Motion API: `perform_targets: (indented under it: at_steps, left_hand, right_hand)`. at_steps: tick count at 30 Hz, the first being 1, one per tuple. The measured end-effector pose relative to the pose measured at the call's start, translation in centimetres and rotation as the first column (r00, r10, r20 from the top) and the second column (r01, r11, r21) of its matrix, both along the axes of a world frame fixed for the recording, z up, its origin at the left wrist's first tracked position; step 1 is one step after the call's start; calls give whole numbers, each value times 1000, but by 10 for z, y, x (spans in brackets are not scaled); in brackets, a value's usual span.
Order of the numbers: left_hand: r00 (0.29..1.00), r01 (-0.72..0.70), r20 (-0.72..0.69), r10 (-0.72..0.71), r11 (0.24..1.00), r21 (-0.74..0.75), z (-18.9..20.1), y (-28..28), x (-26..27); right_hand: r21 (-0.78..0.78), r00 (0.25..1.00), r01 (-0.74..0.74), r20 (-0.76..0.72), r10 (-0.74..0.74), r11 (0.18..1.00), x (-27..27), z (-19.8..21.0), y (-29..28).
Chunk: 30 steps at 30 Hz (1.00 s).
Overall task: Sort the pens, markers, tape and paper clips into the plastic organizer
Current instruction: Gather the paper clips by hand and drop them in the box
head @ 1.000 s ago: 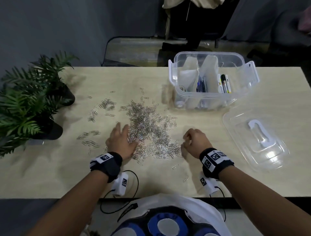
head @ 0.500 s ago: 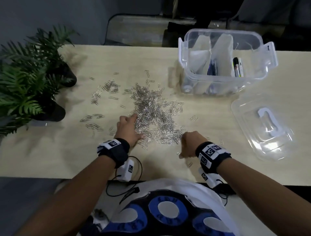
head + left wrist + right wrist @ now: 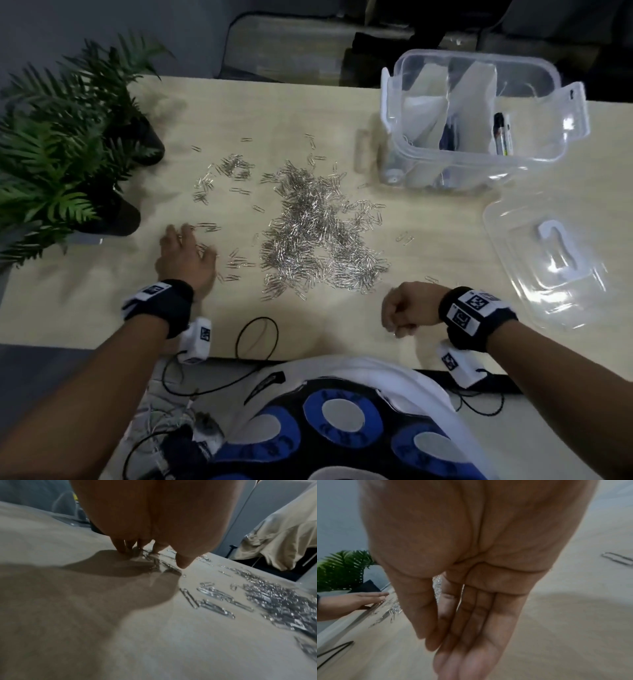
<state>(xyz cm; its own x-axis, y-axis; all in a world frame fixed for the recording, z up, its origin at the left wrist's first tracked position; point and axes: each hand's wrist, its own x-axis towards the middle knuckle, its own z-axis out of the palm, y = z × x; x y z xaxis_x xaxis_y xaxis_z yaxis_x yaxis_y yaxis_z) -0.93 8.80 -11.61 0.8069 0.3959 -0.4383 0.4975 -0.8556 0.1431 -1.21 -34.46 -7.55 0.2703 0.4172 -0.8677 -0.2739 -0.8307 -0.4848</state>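
A big heap of silver paper clips lies mid-table, with smaller scatters to its left. My left hand lies flat, fingers spread, on the loose clips left of the heap; in the left wrist view its fingertips press on the table among clips. My right hand stands on its edge near the table's front, apart from the heap; the right wrist view shows its fingers straight and together, nothing held. The clear plastic organizer at back right holds markers and pens.
The organizer's clear lid lies at the right. Two potted ferns stand along the left edge. A black cable loop rests at the front edge. A few stray clips lie right of the heap.
My left hand slid left, off the heap's edge onto the scattered clips. My right hand drew back from the heap toward the table's front. The head view tilted downward.
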Motion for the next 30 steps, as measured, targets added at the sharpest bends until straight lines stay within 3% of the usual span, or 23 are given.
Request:
perform_targets:
  at_steps: [4, 8, 12, 15, 17, 19, 23, 30]
  left_hand:
    - [995, 98, -20, -99, 994, -57, -9, -27, 1]
    - [970, 238, -21, -241, 966, -103, -11, -64, -1]
    - [929, 363, -4, -371, 910, -202, -9, -91, -4]
    - [915, 403, 68, -399, 885, -235, -3, -92, -3]
    - [919, 390, 167, -357, 886, -251, 5, -85, -2]
    - [930, 342, 231, -287, 905, -253, 13, -76, 3]
    - [972, 217, 134, -192, 954, -209, 23, -73, 11]
    - [966, 259, 102, -238, 899, -354, 22, -114, 23]
  right_hand:
    - [78, 997, 15, -72, -9, 997, 1, -13, 7]
    - [185, 992, 126, 6, -130, 975, 14, -21, 19]
    - [286, 935, 298, 106, -340, 911, 27, -15, 22]
    - [270, 873, 431, 116, -473, 861, 27, -8, 12]
    - [156, 855, 393, 301, -423, 906, 27, -9, 0]
    - [-86, 812, 333, 533, -239, 939, 28, -8, -13]
    - [-344, 836, 324, 541, -96, 881, 24, -6, -22]
    - [-221, 754, 286, 652, -77, 933, 35, -18, 24]
